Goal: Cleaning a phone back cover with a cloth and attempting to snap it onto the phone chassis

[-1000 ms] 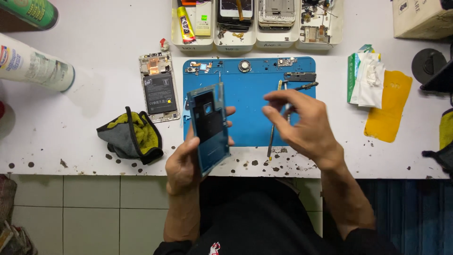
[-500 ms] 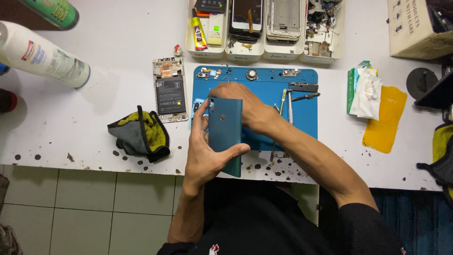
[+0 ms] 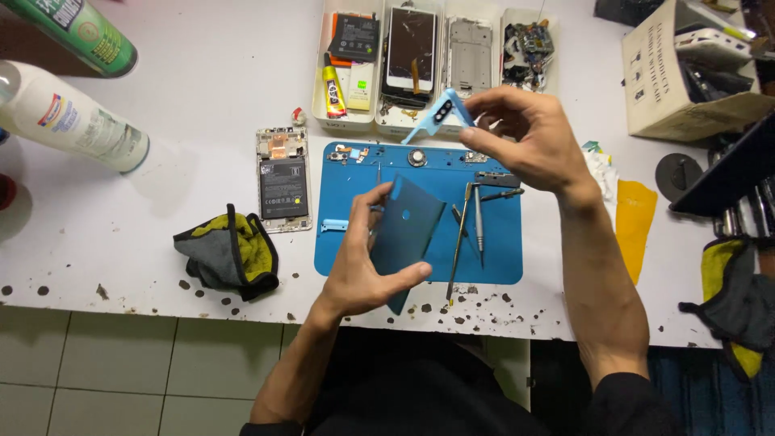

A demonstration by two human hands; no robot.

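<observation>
The left hand (image 3: 367, 270) grips a dark blue back cover (image 3: 406, 234) over the near part of the blue mat (image 3: 500, 258). The right hand (image 3: 525, 137) pinches a small light-blue strip (image 3: 440, 113) over the mat's far edge, by the trays (image 3: 472, 56). Best to hold the cover by its edges, steady, and keep the strip clear of the screwdrivers (image 3: 468, 230) below.
</observation>
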